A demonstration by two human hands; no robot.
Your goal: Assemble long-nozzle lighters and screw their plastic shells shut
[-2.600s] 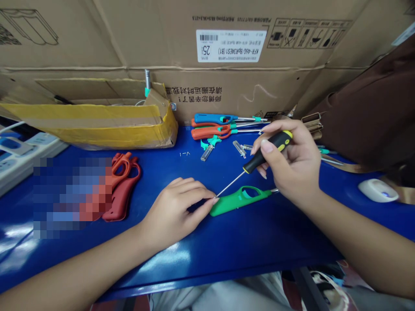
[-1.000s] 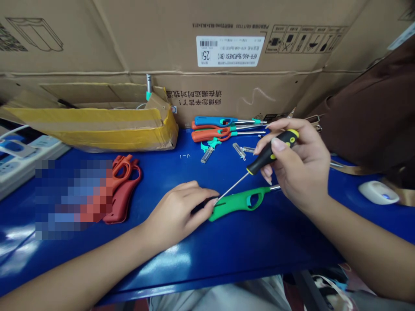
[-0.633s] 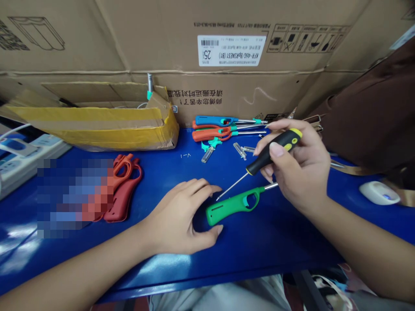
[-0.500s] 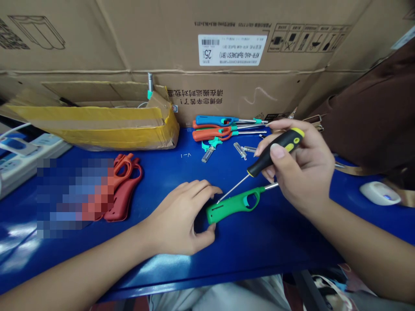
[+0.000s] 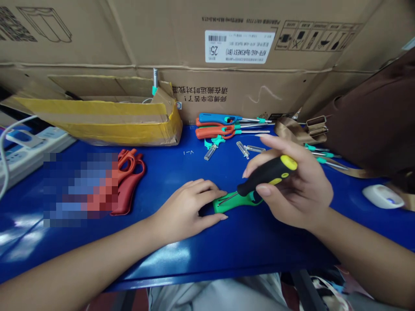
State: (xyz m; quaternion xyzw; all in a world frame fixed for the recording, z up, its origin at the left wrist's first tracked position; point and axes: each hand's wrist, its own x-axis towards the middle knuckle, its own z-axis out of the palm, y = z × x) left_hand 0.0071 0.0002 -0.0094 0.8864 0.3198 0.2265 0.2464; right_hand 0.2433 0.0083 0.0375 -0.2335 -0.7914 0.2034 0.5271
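A cardboard wall (image 5: pixel 155 26) stands at 12 o'clock behind the blue table (image 5: pixel 259 246). The right hand (image 5: pixel 301 190), at about 2 o'clock from the green lighter (image 5: pixel 238 202), curls round a black-and-yellow screwdriver (image 5: pixel 261 177), thumb along the near side. The left hand (image 5: pixel 184 209), at 9 o'clock, lies palm down, thumb and index finger narrowly spaced, gripping the lighter's butt end. The lighter lies on the table, between both hands. The screwdriver points toward 8 o'clock, tip at the lighter's butt. The cardboard's white label (image 5: pixel 240 46) reads, upside down, "KFR-46G/BpR3AES1 (B1)" and "25".
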